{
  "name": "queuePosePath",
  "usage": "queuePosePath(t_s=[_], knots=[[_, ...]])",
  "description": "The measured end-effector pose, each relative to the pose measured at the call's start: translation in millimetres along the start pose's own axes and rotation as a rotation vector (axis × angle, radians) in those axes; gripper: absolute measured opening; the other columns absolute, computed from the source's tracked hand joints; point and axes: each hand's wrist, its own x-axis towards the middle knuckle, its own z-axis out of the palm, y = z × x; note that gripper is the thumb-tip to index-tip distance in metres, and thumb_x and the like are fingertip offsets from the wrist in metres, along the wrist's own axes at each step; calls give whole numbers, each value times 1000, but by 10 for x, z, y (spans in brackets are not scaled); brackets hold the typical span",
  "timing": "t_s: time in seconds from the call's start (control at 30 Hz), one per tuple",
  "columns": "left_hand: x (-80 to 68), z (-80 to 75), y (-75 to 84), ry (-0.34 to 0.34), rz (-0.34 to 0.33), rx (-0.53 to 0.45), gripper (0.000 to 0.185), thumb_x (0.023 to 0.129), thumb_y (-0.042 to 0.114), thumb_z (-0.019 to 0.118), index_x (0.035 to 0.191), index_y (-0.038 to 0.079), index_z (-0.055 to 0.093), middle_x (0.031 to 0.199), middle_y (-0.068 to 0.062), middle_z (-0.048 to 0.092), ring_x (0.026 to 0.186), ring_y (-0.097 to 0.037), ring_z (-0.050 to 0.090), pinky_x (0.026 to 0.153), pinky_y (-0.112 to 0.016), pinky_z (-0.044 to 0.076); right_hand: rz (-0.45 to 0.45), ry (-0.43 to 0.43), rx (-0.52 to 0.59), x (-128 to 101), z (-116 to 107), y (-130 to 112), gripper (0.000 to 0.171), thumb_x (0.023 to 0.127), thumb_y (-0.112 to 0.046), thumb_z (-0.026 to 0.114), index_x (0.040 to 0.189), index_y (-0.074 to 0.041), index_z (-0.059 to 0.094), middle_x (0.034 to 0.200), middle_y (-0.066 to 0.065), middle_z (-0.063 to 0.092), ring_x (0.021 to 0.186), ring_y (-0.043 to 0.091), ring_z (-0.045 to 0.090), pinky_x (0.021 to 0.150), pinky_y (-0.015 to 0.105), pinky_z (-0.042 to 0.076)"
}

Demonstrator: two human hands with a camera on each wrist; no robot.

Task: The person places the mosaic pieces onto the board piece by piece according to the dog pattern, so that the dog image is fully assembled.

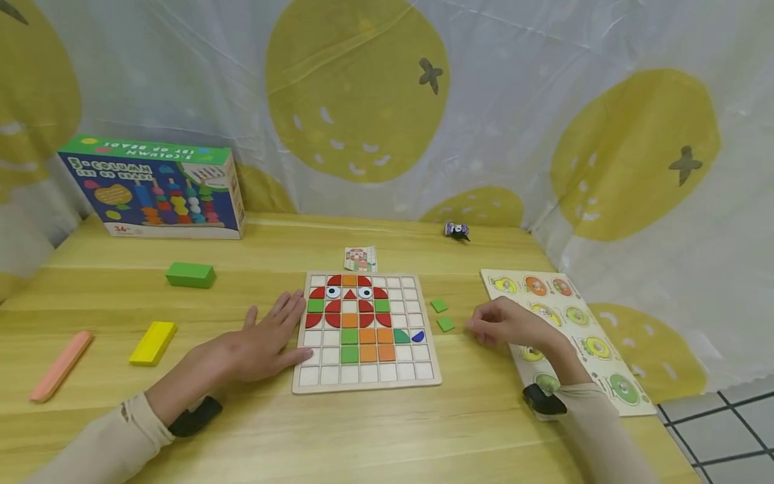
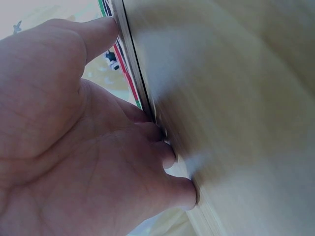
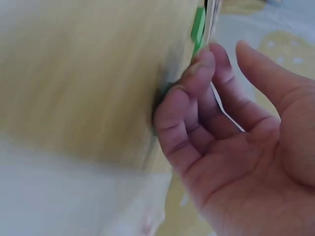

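Two hands at a square wooden grid puzzle board (image 1: 366, 376)
Left hand (image 1: 266, 339) lies flat, fingers straight, against the board's left edge; right hand (image 1: 504, 324), fingers loosely bent and empty, reaches beside the small green square tile (image 1: 445, 324).

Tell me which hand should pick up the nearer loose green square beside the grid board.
Right. The right hand hovers just right of the green square, fingertips pointing at it. The left hand lies flat against the grid board's left edge, steadying it, with the whole board between it and the square.
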Motion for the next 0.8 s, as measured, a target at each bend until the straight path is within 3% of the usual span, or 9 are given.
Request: queuePosePath(t_s=[0.13, 0.27, 0.43, 0.6, 0.8], knots=[[-4, 12, -30, 15, -8, 26, 107, 105, 71, 51, 172, -1, 9, 180, -22, 0, 166, -46, -5, 116, -85, -7, -20, 16, 26, 205, -13, -52, 21, 108, -12, 67, 93, 1, 75, 77, 11, 68, 66, 13, 57, 62, 27, 52], [-1, 24, -12, 22, -25, 61, 107, 104, 73, 51, 172, 0, 11, 181, -19, 0, 166, -43, -3, 119, -83, -3, -20, 87, 32, 265, -119, -71, 7, 97, -3, 79, 93, 2, 76, 79, 10, 70, 68, 9, 54, 63, 24, 49], [-24, -11, 85, 5, -6, 22, 108, 105, 72, 50, 171, -2, 9, 180, -23, -1, 165, -46, -5, 117, -84, -6, 56, 111, -45, 247, -222, -37, 22, 84, 1, 90, 99, 6, 74, 81, 6, 65, 72, 12, 55, 65, 22, 49], [-10, 14, 66, 11, -22, 41, 108, 105, 70, 51, 171, -4, 10, 180, -23, 0, 166, -46, -5, 118, -84, -5, 110, 92, -81, 262, -227, 0, 24, 84, -1, 91, 100, 6, 75, 82, 5, 68, 74, 14, 58, 67, 22, 51], [5, 30, 19, 27, -27, 63, 111, 103, 74, 51, 171, -3, 10, 180, -23, 1, 166, -46, -4, 119, -83, -5, 105, 113, -105, 295, -221, 0, 20, 83, -1, 91, 95, 5, 76, 82, 4, 69, 75, 15, 60, 68, 22, 53]])
